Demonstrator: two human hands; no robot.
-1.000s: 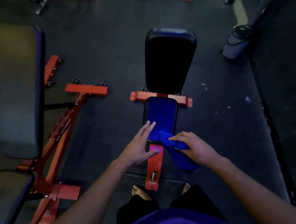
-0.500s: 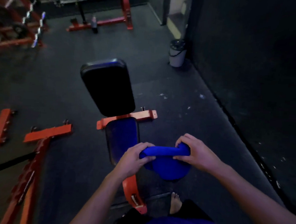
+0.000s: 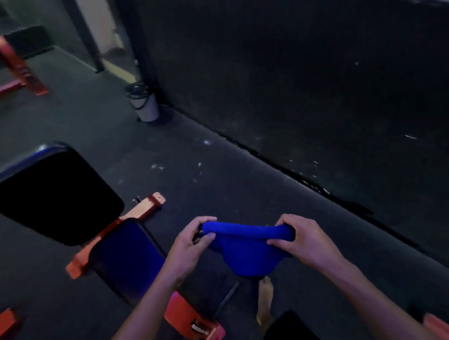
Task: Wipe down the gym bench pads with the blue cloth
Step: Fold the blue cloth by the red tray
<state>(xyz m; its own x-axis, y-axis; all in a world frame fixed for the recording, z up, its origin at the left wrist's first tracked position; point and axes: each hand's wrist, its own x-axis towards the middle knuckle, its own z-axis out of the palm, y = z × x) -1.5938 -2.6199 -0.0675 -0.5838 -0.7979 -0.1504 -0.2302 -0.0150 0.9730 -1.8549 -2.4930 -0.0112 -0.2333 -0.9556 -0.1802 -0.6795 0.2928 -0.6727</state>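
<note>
The blue cloth (image 3: pixel 244 250) hangs stretched between my two hands, in the air to the right of the bench. My left hand (image 3: pixel 191 242) pinches its left end and my right hand (image 3: pixel 302 240) grips its right end. Its middle sags down in a loose fold. The bench's small seat pad (image 3: pixel 126 255) lies lower left of my hands, looking dark blue. Beyond it the larger black back pad (image 3: pixel 51 196) tilts up at the left. Orange frame parts (image 3: pixel 193 323) of the bench show under my left forearm.
A dark wall (image 3: pixel 302 82) runs along the right side above the grey rubber floor (image 3: pixel 218 174). A grey bin (image 3: pixel 144 102) stands at the wall's foot. More orange equipment (image 3: pixel 19 68) stands at far left. My bare foot (image 3: pixel 265 301) rests on the floor below the cloth.
The view has swung to the right, so the bench now sits at the lower left. Both hands lifted the cloth off the seat pad and hold it stretched between them.
</note>
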